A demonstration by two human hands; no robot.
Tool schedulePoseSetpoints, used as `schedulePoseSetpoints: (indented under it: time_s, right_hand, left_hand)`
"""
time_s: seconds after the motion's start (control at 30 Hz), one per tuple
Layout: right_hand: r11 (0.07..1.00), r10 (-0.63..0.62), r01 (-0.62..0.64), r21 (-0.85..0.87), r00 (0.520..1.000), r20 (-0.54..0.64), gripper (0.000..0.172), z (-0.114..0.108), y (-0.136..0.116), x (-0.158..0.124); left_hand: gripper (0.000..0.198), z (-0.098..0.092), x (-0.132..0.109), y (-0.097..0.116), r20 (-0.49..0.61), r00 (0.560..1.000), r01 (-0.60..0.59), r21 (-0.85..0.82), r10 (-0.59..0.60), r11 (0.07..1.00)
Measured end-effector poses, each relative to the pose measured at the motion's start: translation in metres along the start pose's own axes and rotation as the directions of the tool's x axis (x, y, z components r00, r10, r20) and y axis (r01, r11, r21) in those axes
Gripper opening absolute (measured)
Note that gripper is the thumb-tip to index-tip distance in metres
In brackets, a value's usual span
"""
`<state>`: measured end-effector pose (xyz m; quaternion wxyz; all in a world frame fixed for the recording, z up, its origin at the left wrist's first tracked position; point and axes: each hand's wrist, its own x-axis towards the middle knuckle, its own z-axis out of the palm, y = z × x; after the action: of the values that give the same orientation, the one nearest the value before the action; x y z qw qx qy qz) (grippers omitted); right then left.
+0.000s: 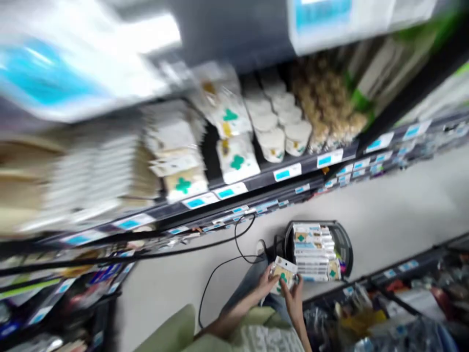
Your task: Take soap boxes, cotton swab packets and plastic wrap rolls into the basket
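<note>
A small flat packet (286,266) with a white header, a tan front and a green cross-shaped mark is held low in front of my body. My left hand (268,282) grips its left edge, thumb over the front. On the lower right side, my right hand (293,294) has its fingers closed on the same packet. Just beyond the hands, a dark basket (344,239) stands on the floor, packed with white boxes (311,259) and similar green-marked packets (333,270). What the packet contains is too small to tell.
A blurred shelf (264,173) crosses ahead, with hanging packets (238,156), stacked white cups (271,142) and tan bundled goods (324,117). Black cables (205,248) run across the aisle. Another stocked shelf (399,274) lies at the lower right. My shoe (261,247) shows near the basket.
</note>
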<state>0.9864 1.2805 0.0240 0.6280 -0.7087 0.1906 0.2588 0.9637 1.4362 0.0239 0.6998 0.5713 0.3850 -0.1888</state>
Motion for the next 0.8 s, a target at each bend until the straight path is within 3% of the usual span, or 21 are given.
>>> schedulePoseSetpoints:
  time_s: [0.17, 0.27, 0.37, 0.47, 0.57, 0.7, 0.8]
  right_hand:
    - [0.984, -0.115, 0.142, -0.103, 0.966, 0.23, 0.069, 0.005, -0.098, 0.021]
    - [0.961, -0.189, 0.244, -0.126, 0.922, 0.338, 0.066, 0.036, -0.152, 0.027]
    - [0.923, -0.28, 0.358, -0.139, 0.876, 0.392, 0.064, 0.085, -0.19, 0.014]
    - [0.891, -0.349, 0.442, -0.106, 0.815, 0.463, 0.061, 0.14, -0.212, -0.017]
    - [0.867, -0.398, 0.497, -0.042, 0.74, 0.542, 0.06, 0.186, -0.225, -0.057]
    - [0.845, -0.438, 0.532, 0.047, 0.64, 0.631, 0.06, 0.222, -0.237, -0.105]
    - [0.848, -0.426, 0.525, 0.072, 0.595, 0.682, 0.058, 0.229, -0.238, -0.13]
  left_hand:
    - [0.07, -0.012, -0.03, 0.072, -0.023, 0.947, -0.319, 0.03, 0.319, 0.947]
    - [0.082, -0.027, -0.046, 0.1, -0.081, 0.918, -0.391, -0.034, 0.388, 0.92]
    - [0.098, -0.046, -0.067, 0.118, -0.24, 0.865, -0.487, -0.193, 0.44, 0.852]
    - [0.101, -0.073, -0.097, 0.13, -0.449, 0.785, -0.585, -0.313, 0.426, 0.748]
    - [0.098, -0.109, -0.136, 0.142, -0.59, 0.702, -0.656, -0.316, 0.4, 0.686]
    - [0.091, -0.156, -0.188, 0.151, -0.636, 0.629, -0.724, -0.273, 0.446, 0.633]
    - [0.083, -0.175, -0.218, 0.148, -0.587, 0.644, -0.748, -0.349, 0.49, 0.565]
